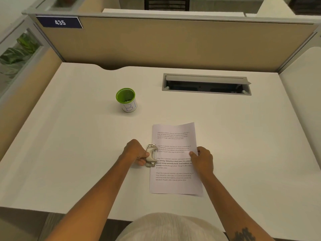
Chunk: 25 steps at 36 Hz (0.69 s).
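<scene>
There's a green cup [126, 100] marked B1 back left on the desk [78, 153], well apart from the action. The left hand [134, 152] has its grip clamped on the hole punch [151, 155], which sits over the left edge of the printed sheet [173, 186] lying front-middle. The right hand [202, 159] pinches the sheet's right edge. An open cable hatch [206, 76] sits back right.

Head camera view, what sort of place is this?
Probably an office cubicle: a tan partition wall with number plate 435, a white desk with a built-in cable hatch, and a hole punch on a printed sheet.
</scene>
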{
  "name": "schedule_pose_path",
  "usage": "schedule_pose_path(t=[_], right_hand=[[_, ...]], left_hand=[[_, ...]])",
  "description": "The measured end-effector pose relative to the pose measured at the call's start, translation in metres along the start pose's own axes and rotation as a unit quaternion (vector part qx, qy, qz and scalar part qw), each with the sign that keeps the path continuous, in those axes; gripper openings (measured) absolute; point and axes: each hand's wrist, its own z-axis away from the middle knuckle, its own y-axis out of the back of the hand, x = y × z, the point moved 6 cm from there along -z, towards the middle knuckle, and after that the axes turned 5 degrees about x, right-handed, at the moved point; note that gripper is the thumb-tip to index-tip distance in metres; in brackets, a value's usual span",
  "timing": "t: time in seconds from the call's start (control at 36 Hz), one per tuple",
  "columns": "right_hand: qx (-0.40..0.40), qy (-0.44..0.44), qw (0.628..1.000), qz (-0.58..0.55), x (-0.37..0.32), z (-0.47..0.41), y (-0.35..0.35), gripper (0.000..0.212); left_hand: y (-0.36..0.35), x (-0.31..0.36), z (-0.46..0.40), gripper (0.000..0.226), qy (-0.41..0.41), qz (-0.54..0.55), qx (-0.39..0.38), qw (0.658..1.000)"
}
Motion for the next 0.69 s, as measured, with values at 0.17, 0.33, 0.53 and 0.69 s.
schedule_pose_path(t=[0.17, 0.33, 0.53, 0.69], right_hand=[[0.005, -0.002, 1.0, 0.003, -0.001, 0.0, -0.001, 0.012], [0.007, -0.004, 1.0, 0.009, -0.001, 0.0, -0.002, 0.011], [0.012, -0.004, 1.0, 0.013, -0.002, 0.001, -0.002, 0.012], [0.011, -0.008, 1.0, 0.005, -0.002, 0.002, -0.001, 0.01]], left_hand=[[0.0, 0.002, 0.001, 0.01, -0.008, -0.017, -0.029, 0.999], [0.001, 0.002, 0.002, 0.009, -0.022, -0.017, -0.027, 0.999], [0.002, -0.001, 0.002, 0.01, -0.037, 0.008, -0.024, 0.999], [0.005, -0.01, -0.01, 0.03, -0.043, 0.064, -0.008, 0.997]])
